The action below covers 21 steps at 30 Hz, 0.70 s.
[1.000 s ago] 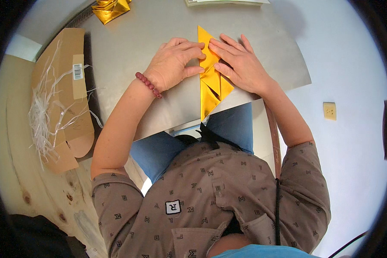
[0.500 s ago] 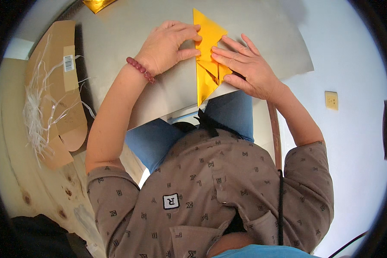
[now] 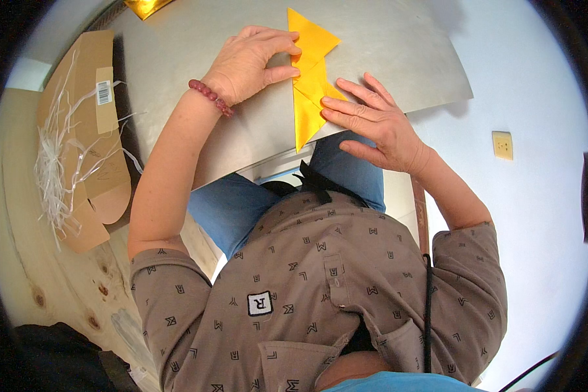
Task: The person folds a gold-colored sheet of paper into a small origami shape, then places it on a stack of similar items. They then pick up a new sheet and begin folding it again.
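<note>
A shiny gold sheet of folded paper (image 3: 312, 77) lies on the grey tabletop, close to its near edge. It has pointed corners at the far and near ends, with creased flaps overlapping in the middle. My left hand (image 3: 249, 64), with a beaded bracelet on its wrist, holds the paper's left edge, fingertips and thumb on it and a gap between them. On the near right part of the paper rest fingertips of my right hand (image 3: 377, 124). Its fingers are spread, and the thumb stands away from the paper, over the table edge.
Another gold folded piece (image 3: 145, 6) lies at the table's far left. Left of the grey table (image 3: 398, 59) is a cardboard piece (image 3: 104, 176) with white plastic strands (image 3: 55, 173) on it. A wall socket (image 3: 502, 145) is on the right.
My right hand has moved nearer and lower, its fingers having pressed the near right flap flat. The gap between the flaps has closed. The left hand and the paper have shifted slightly.
</note>
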{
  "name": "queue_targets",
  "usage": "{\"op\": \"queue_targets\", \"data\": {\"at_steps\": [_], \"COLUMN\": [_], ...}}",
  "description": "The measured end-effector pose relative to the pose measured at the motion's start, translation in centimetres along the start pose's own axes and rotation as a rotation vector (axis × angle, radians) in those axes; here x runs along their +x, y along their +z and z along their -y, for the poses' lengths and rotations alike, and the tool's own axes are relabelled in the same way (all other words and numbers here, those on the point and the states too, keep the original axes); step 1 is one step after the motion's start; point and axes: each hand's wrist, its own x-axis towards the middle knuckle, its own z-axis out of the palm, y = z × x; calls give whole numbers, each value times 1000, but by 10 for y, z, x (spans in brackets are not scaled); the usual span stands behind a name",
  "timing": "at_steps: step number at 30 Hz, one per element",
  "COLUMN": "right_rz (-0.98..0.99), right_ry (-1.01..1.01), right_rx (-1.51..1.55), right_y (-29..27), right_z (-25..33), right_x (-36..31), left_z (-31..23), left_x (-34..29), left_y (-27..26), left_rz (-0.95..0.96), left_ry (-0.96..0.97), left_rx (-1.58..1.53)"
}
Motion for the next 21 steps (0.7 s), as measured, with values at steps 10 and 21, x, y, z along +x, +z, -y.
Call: {"op": "queue_targets", "data": {"at_steps": [10,21], "right_rz": [-49,28], "right_ry": [-58,24], "right_rx": [66,-64], "right_y": [1,12], "right_z": [-10,-18], "right_x": [12,33], "left_z": [-1,-5], "left_x": [-5,-8], "left_y": [0,3], "left_rz": [-26,-6], "left_ry": [1,-37], "left_rx": [-26,40]}}
